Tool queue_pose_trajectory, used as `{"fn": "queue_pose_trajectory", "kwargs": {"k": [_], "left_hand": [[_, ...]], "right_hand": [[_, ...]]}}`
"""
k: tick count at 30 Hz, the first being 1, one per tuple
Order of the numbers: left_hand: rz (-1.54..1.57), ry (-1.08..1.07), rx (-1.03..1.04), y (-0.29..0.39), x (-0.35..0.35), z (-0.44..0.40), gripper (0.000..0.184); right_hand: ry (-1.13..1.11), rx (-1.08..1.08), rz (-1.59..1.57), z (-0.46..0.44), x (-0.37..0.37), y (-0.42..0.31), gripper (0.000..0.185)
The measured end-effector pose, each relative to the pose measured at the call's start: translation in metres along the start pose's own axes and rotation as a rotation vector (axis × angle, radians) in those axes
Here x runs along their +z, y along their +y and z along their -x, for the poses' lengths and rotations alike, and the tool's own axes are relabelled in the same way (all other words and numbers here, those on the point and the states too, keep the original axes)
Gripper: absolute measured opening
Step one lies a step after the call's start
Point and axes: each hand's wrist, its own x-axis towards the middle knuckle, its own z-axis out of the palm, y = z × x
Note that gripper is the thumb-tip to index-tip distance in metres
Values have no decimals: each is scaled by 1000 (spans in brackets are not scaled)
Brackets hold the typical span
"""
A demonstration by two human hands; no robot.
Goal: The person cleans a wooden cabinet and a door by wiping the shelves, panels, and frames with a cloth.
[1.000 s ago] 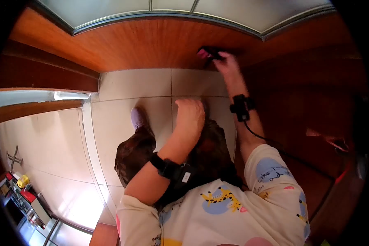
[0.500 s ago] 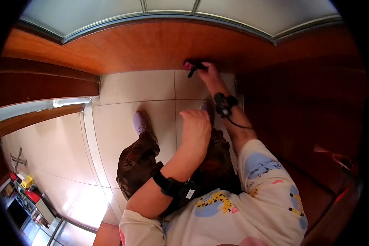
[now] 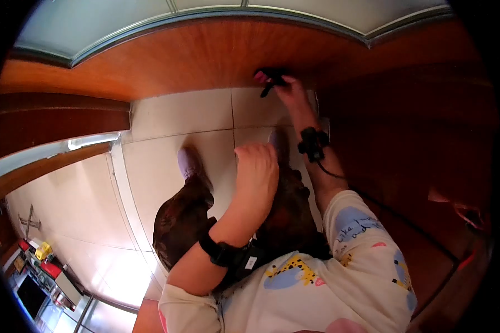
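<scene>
My right hand [image 3: 292,90] reaches forward low by the wooden panel, its fingers closed around a small, dark item with a pink part [image 3: 272,79]. That item looks soft, with a dark strip hanging down from it; its kind is unclear. It is at the reddish-brown wooden panel [image 3: 205,58], and I cannot tell whether it touches. My left hand [image 3: 257,169] hangs in front of my body above the floor, back of the hand up. Its fingers bend away from view and are mostly hidden, and no object shows in it.
Frosted glass panes [image 3: 122,22] sit above the wooden panel. Dark wood [image 3: 405,150] stands close on the right. A white doorway strip [image 3: 129,200] crosses the tiled floor [image 3: 178,114] at left. Beyond it are a red box [image 3: 51,270] and a yellow item [image 3: 43,251].
My right hand has shifted slightly up and right with the dark and pink item. My left hand has moved a little left and up. The whole view has shifted slightly.
</scene>
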Motion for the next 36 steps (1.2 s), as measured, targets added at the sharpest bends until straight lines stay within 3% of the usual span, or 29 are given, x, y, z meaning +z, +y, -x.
{"fn": "queue_pose_trajectory", "kwargs": {"k": [1, 3, 7, 9, 10, 11, 14, 16, 17, 20, 23, 26, 28, 29, 30, 32, 33, 34, 36], "left_hand": [[33, -3, 7, -1, 1, -1, 28], [29, -16, 0, 0, 1, -1, 32], [44, -88, 19, -2, -2, -1, 43], [35, -102, 8, -3, -1, -3, 42], [38, -129, -9, -1, 0, -2, 41], [40, -125, 5, 1, 1, -2, 41], [-48, -127, 28, 4, 0, 2, 41], [20, -102, 25, 1, 2, 2, 40], [21, -111, 28, 1, 0, 3, 40], [11, -166, 16, 2, -3, -2, 41], [-35, -91, 28, 2, -2, 1, 41], [-11, -149, 23, 0, -8, -3, 42], [38, -127, 50, -1, -11, -5, 42], [37, -129, 49, -1, -10, -5, 42], [35, -114, 58, 0, -9, -5, 42], [28, -85, 77, 1, -8, -7, 41], [55, -104, 66, 3, -7, -7, 40], [81, -120, 56, 4, -6, -8, 38], [104, -66, 80, 6, -4, -8, 37]], "right_hand": [[-1, -3, -3, -7, -7, 7, 34], [-136, -408, 1502, -16, -29, 19, 32], [-52, -551, 1630, -64, -69, 51, 41], [-135, -628, 1765, -95, -88, 60, 39], [-116, -628, 1765, -124, -115, 70, 39], [-86, -602, 1397, -163, -146, 81, 37], [-115, -574, 969, -149, -154, 51, 33], [-66, -392, 481, -81, -107, 8, 31], [42, -202, 51, -37, -74, -13, 31], [-34, -297, 52, -29, -74, -34, 33], [-108, -352, 119, -55, -92, -34, 35], [-254, -358, 384, -106, -123, -21, 37], [-467, -395, 615, -115, -127, -13, 38], [-573, -139, 189, -114, -133, -9, 38], [-572, -141, 186, -106, -129, -3, 38], [-224, -492, 1521, -91, -115, 5, 36], [-216, -508, 1518, -68, -90, 7, 36], [-101, -344, 814, -33, -50, 7, 36], [-10, -189, 103, 11, -7, -2, 36]]}}
